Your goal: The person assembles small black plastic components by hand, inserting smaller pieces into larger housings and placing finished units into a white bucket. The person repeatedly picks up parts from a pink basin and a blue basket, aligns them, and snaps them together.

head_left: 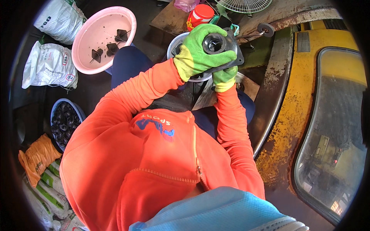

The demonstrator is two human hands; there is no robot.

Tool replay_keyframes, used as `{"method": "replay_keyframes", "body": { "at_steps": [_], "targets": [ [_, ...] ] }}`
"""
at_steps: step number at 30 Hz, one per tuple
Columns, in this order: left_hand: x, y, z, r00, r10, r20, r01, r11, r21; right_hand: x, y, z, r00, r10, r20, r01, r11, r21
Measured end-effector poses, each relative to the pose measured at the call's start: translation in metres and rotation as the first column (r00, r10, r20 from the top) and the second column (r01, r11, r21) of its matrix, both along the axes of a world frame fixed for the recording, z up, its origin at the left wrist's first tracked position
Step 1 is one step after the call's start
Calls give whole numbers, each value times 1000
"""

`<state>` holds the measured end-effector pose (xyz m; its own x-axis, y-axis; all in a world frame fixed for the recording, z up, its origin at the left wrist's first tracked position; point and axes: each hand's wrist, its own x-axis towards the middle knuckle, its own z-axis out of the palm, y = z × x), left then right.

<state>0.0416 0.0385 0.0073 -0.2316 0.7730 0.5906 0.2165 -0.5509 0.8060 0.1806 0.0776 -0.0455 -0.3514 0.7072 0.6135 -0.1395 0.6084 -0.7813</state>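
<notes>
My left hand, in a green and yellow glove, wraps round a black part with a square flange and a round, hollow collar. Thumb and fingers lie on either side of the collar, whose opening faces up. From below, my right hand, gloved alike, grips the flange's near edge; its fingers are partly hidden under the part. Behind the hands is a pale round basin, mostly covered, with something dark in it.
Left of my knee stands a pink basin holding several black pieces. A blue basin of black parts, white sacks and an orange sack are farther left. A red container and fan stand ahead; a yellow machine flanks my right.
</notes>
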Motion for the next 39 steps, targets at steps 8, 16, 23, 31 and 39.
{"method": "replay_keyframes", "body": {
  "at_steps": [8, 16, 23, 31, 39],
  "targets": [
    [-24, 19, -1, 904, -349, -247, 397, 900, 181, 5, -10, 22, 988, 139, 60, -129, 981, -142],
    [-7, 18, 6, 868, -490, -80, 495, 867, 59, 4, -7, 26, 994, 66, -90, -83, 975, -204],
    [14, 11, -6, 908, -402, 116, 392, 914, 105, 5, -17, 14, 901, 99, -423, -301, 844, -444],
    [5, 12, 16, 915, -325, -240, 383, 887, 259, 11, -12, 26, 993, 6, 121, 12, 988, -153],
    [-13, 15, 21, 726, -634, -266, 658, 753, -1, 21, -24, 41, 963, 222, 150, -182, 953, -244]
  ]
}}
